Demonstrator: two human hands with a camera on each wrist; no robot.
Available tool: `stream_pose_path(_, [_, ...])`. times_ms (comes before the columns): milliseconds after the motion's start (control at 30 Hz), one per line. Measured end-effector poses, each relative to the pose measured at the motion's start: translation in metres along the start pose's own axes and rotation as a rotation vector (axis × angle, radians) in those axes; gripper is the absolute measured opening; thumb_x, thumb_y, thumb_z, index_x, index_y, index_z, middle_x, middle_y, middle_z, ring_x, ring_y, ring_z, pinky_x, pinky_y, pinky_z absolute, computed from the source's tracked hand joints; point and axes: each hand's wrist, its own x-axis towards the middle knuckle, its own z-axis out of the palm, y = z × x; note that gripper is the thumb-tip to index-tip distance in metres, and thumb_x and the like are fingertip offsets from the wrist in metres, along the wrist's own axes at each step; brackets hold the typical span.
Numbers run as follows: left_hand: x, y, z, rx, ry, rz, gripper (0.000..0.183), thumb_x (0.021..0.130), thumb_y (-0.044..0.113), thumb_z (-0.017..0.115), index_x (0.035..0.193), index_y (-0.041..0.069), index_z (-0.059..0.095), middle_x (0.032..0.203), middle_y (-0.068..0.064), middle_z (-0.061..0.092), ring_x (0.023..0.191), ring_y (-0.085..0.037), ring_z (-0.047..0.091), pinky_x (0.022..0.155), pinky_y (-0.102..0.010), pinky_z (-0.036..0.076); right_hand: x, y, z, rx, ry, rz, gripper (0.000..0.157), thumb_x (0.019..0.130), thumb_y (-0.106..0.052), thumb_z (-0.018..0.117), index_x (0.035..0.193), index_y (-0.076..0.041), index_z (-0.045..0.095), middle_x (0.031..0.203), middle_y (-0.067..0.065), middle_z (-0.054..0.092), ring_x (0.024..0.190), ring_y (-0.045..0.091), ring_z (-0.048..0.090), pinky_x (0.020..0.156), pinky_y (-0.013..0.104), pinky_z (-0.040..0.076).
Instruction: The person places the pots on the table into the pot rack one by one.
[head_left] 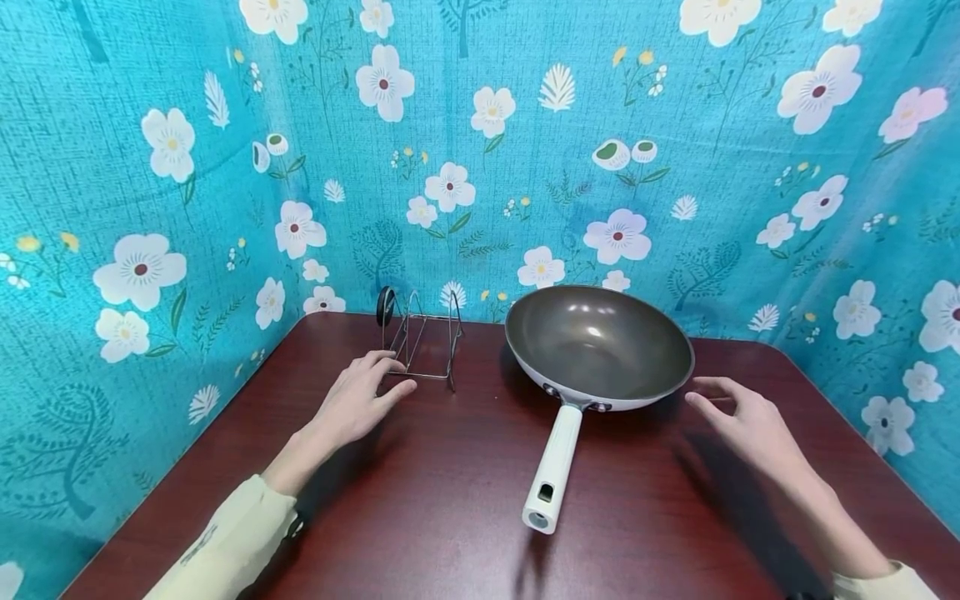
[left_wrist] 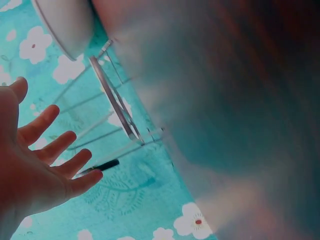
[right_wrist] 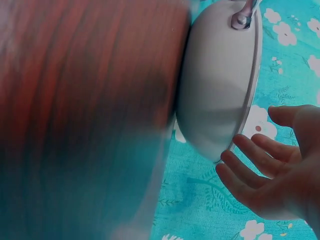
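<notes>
A wok-like frying pan with a dark inside, a pale outside and a white handle sits upright on the table, its handle toward me. My right hand is beside its right rim, fingers loosely bent and holding nothing. In the right wrist view the fingertips overlap the pan's rim; I cannot tell whether they touch. My left hand hovers at the front left of a wire rack, fingers spread and holding nothing. A round black piece stands at the rack's left end.
Everything stands on a dark red wooden table with rounded far corners. Blue flowered cloth hangs closely around its back and sides. The rack stands left of the pan, with a gap of bare tabletop between them.
</notes>
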Motion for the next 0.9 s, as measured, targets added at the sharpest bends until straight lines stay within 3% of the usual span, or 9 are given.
stream_pose_path(133, [-0.006,0.010,0.000,-0.123,-0.029,-0.034,0.044,0.095,0.052,0.059,0.120,0.016,0.065,0.136,-0.007,0.055,0.129,-0.030,0.050,0.109,-0.055,0.042,-0.003,-0.006,0.000,0.028,-0.023,0.004,0.054,0.096,-0.049,0.060,0.137,-0.013,0.057,0.123,0.013,0.068,0.089,-0.012,0.058,0.069,0.020,0.049])
stream_pose_path(233, [-0.010,0.019,0.000,-0.189,-0.043,-0.033,0.042,0.095,0.052,0.060,0.119,0.018,0.065,0.132,-0.004,0.057,0.126,-0.026,0.052,0.108,-0.051,0.045,-0.005,-0.012,0.000,0.047,-0.045,0.009,0.055,0.096,-0.050,0.059,0.137,-0.014,0.057,0.124,0.012,0.068,0.085,-0.022,0.049,0.070,0.022,0.050])
stream_pose_path(533, [-0.021,0.049,0.003,-0.271,-0.087,0.011,0.032,0.095,0.049,0.061,0.118,0.026,0.064,0.125,0.006,0.059,0.119,-0.016,0.056,0.102,-0.045,0.049,-0.009,-0.031,0.007,0.141,-0.088,-0.010,0.051,0.098,-0.043,0.059,0.136,-0.010,0.058,0.122,0.012,0.069,0.087,-0.012,0.060,0.070,0.019,0.053])
stream_pose_path(900, [-0.029,0.074,0.006,-0.482,-0.172,0.006,0.027,0.096,0.042,0.063,0.119,0.027,0.063,0.119,0.010,0.060,0.110,-0.012,0.060,0.100,-0.044,0.050,-0.011,-0.048,0.016,0.414,-0.226,-0.014,0.049,0.101,-0.032,0.058,0.138,-0.001,0.052,0.119,0.020,0.069,0.094,0.006,0.071,0.076,0.030,0.061])
